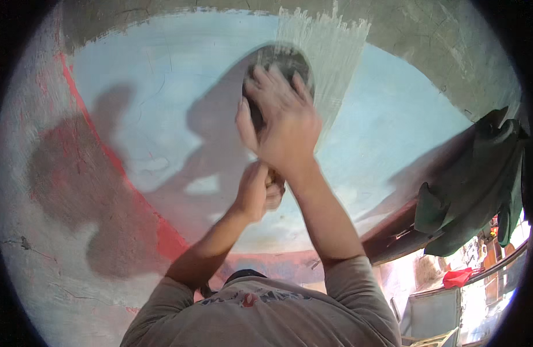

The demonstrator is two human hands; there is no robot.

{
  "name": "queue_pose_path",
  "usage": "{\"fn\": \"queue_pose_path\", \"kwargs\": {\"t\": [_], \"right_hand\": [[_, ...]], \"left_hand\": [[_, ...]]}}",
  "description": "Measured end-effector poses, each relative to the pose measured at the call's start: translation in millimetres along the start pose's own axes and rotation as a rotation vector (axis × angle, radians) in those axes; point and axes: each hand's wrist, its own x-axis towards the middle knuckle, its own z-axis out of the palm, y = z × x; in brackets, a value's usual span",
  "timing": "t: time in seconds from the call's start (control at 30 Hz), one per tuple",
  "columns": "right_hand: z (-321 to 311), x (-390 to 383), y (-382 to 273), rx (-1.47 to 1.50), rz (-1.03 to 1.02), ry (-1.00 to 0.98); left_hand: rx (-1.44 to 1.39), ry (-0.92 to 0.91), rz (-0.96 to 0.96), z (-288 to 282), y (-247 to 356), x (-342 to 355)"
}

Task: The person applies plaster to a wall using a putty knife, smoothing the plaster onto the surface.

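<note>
A dark oval hand tool [282,56] is against the pale blue painted surface [405,115], over a pale grey streaked band [336,58]. My right hand [281,118] lies over the tool's back, blurred, its fingers somewhat spread and its thumb along the left side. Just below, my left hand [258,191] wraps round what looks like the tool's handle, mostly hidden by the fingers and the right wrist. Shadows of arms and tool fall to the left on the blue surface.
A red painted edge [93,121] borders the blue on the left, beside a rough grey surface [35,248]. Dark green cloth [474,191] hangs at the right. Below it are a bright background with a red cloth [457,277] and a pale panel [434,306].
</note>
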Motion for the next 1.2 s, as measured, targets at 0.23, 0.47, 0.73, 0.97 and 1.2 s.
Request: {"fn": "queue_pose_path", "kwargs": {"t": [0.23,0.47,0.73,0.97,1.2], "right_hand": [[3,28,10,0.035,0.072,0.014],[2,-36,-7,-0.036,0.139,-0.091],[1,-84,-17,-0.053,0.211,-0.196],[4,-68,-12,-0.006,0.159,-0.132],[8,-50,-16,0.026,0.109,-0.125]], "left_hand": [[0.127,-0.085,0.109,11,26,17],[0.152,0.015,0.160,-25,-33,18],[0.092,-0.024,0.075,-57,-66,5],[0.186,0.067,0.178,-48,-56,8],[0.160,0.013,0.224,-40,-38,4]]}}
